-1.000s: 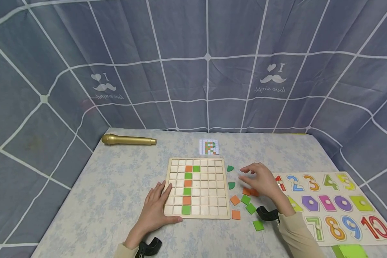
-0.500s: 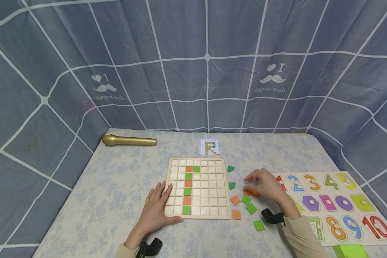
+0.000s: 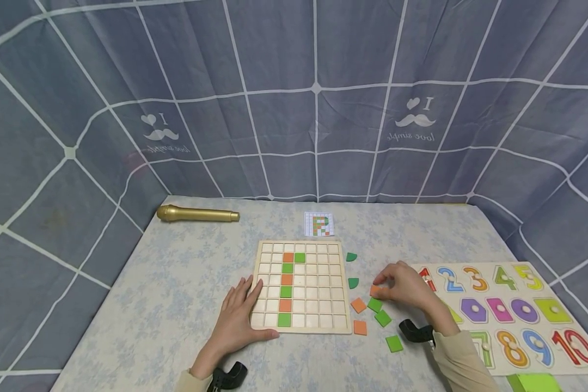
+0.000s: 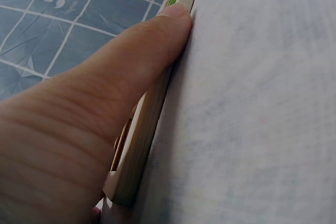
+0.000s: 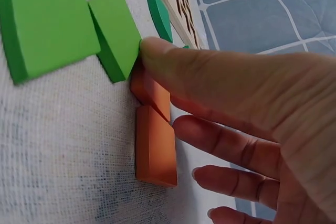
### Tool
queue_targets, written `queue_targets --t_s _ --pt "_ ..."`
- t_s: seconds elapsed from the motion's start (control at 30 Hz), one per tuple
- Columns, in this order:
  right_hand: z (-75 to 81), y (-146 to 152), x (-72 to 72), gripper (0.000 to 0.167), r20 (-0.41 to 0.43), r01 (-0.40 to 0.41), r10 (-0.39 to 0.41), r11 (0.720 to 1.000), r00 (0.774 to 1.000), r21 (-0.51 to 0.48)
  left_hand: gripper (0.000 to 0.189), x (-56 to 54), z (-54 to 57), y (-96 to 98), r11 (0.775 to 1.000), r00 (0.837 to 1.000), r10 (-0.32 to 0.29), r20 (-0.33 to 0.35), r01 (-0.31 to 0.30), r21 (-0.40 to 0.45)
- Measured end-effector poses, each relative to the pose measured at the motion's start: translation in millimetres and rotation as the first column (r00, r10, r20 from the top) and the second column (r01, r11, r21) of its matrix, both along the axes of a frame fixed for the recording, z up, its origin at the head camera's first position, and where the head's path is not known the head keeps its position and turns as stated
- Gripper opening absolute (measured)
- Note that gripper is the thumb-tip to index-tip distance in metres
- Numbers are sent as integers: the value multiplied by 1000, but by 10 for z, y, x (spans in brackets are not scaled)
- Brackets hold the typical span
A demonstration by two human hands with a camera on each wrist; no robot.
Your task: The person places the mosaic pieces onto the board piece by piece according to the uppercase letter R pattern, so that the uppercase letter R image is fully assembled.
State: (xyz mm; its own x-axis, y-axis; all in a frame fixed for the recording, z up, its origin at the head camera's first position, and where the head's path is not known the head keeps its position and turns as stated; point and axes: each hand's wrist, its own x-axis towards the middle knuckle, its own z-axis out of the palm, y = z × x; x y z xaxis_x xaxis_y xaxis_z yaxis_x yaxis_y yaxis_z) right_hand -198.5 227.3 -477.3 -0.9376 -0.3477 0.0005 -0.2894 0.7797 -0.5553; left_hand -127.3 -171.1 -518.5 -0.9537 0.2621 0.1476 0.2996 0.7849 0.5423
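Observation:
A wooden grid board lies mid-table, with a column of alternating orange and green square tiles set in its cells and one green tile beside the top of that column. My left hand rests along the board's left edge and near corner, fingers straight; its thumb lies against the near rim in the left wrist view. My right hand pinches an orange tile between thumb and index finger, low by the table. A second orange tile lies close beneath those fingers. Green tiles lie next to them.
Two dark green quarter-round pieces lie right of the board, and loose orange tiles lie nearer. A number puzzle board covers the right side. Behind stand a pattern card and a gold microphone. A grid-patterned curtain surrounds the table.
My right hand has come down slightly towards me onto the orange tiles, and its thumb and index finger have closed on one. The left hand stays in place.

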Motion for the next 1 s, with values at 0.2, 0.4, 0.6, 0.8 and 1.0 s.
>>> queue_targets --t_s 0.2,0.4,0.6,0.8,1.0 --pt "2 -15 -9 17 -11 2 -1 1000 1000 22 116 6 -9 5 1000 1000 -5 -14 5 -1" --pt "-11 -61 -28 14 -15 -28 28 1000 999 -6 114 12 -4 9 1000 999 -6 -37 6 6" --pt "-53 -112 5 18 -32 -15 14 1000 999 -8 115 12 2 15 1000 1000 -6 -15 6 -2" --pt "-61 -184 1 18 -58 34 -38 996 998 -77 115 10 10 4 1000 1000 -2 2 2 -14" --pt "-43 -410 -138 19 -66 35 -52 971 996 -238 116 8 15 5 1000 1000 0 10 0 -6"
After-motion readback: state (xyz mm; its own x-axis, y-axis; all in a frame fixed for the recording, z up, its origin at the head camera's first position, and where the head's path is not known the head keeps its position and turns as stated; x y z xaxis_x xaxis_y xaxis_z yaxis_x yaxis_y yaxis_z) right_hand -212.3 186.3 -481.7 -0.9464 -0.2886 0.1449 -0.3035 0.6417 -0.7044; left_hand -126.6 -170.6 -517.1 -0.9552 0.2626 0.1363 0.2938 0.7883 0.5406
